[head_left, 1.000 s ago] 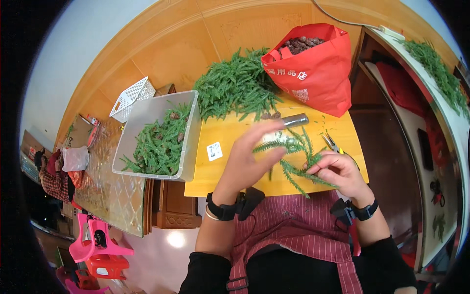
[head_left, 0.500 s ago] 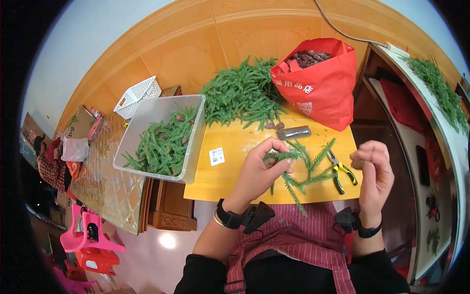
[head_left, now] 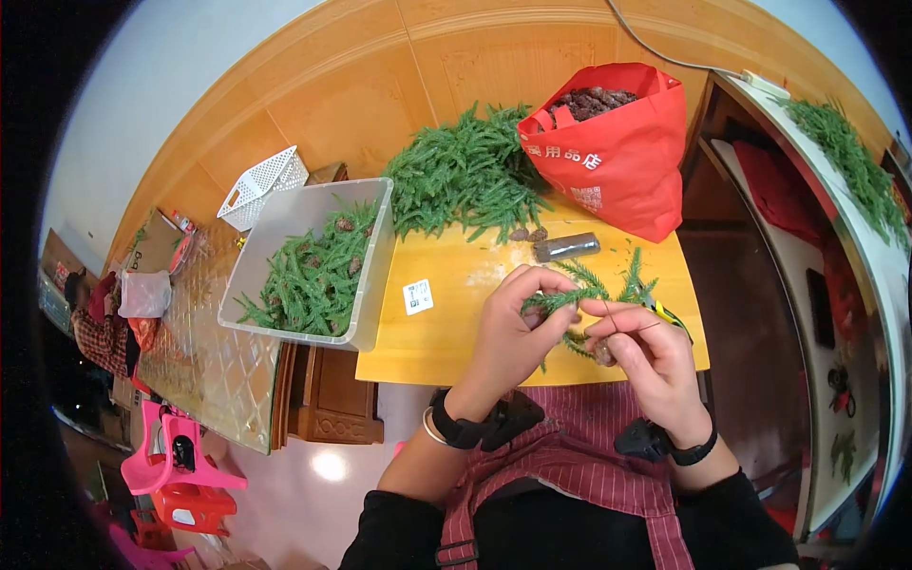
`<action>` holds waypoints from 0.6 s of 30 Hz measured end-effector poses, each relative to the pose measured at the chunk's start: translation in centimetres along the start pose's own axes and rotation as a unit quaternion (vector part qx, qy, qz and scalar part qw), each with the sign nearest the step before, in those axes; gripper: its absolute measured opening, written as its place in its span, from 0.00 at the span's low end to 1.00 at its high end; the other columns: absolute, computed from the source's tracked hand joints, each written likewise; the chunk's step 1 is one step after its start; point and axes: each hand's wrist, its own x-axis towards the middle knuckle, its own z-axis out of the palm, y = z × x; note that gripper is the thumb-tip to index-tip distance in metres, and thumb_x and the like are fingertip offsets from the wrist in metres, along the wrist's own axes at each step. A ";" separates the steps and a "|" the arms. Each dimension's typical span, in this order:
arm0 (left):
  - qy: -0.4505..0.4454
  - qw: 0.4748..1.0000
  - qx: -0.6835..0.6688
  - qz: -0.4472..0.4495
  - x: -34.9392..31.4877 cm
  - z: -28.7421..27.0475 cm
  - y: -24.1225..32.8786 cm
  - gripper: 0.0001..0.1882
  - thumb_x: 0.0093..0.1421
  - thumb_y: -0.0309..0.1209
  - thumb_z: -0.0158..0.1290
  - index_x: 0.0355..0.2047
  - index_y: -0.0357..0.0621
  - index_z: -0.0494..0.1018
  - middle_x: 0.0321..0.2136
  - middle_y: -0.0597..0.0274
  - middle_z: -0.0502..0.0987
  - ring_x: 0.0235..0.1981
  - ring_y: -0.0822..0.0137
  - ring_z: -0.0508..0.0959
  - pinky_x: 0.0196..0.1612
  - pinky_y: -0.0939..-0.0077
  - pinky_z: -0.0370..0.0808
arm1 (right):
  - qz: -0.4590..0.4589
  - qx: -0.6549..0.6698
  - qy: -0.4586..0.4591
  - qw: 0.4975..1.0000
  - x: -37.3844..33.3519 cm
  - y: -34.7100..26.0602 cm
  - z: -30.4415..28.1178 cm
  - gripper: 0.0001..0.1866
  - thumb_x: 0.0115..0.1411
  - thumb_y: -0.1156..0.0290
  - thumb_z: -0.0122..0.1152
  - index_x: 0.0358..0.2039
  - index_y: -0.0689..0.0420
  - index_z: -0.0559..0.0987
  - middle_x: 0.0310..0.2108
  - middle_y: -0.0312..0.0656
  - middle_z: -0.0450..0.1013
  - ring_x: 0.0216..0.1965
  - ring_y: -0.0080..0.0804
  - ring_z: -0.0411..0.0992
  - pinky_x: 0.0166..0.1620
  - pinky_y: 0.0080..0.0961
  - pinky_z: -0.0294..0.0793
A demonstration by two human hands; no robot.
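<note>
Apparently holding a green sprig (head_left: 591,279) pinched between thumb and fingers of the left hand (head_left: 518,328), likely for steadying above the bench (head_left: 427,356). Gripping with the right hand (head_left: 655,363) a small brown cone (head_left: 604,354), probably for having both pieces close together. Seen also at the right fingers: a thin dark strand (head_left: 613,314), impossible to tell where fastened. As for the sprig, spreading from the left fingers toward the right, partly behind the right hand. Just beyond the right hand, pliers (head_left: 671,317), presumably for easy reach.
</note>
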 end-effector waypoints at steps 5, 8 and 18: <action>-0.016 0.996 0.093 0.005 0.1 -0.2 0.9 0.10 0.50 0.19 0.53 0.35 0.37 0.72 0.32 0.65 0.68 0.33 0.78 0.71 0.31 0.87 0.70 | 0.010 0.004 0.027 1.000 0.1 0.5 0.2 0.08 0.58 0.80 0.43 0.35 0.67 0.71 0.46 0.49 0.68 0.30 0.20 0.70 0.34 0.16 0.69; -0.015 0.995 0.094 0.024 0.0 -0.1 0.6 0.10 0.51 0.21 0.54 0.36 0.37 0.71 0.31 0.65 0.69 0.33 0.76 0.72 0.33 0.85 0.71 | -0.010 -0.043 0.018 0.999 0.2 0.7 0.2 0.08 0.58 0.79 0.45 0.34 0.67 0.72 0.44 0.48 0.69 0.30 0.21 0.70 0.34 0.16 0.70; -0.038 0.995 -0.080 -0.042 -0.3 -0.1 0.1 0.09 0.57 0.25 0.49 0.37 0.37 0.64 0.34 0.60 0.74 0.30 0.79 0.72 0.35 0.84 0.71 | -0.117 -0.166 0.067 0.977 0.7 0.5 0.2 0.07 0.52 0.82 0.51 0.33 0.68 0.73 0.38 0.46 0.71 0.30 0.23 0.72 0.34 0.18 0.73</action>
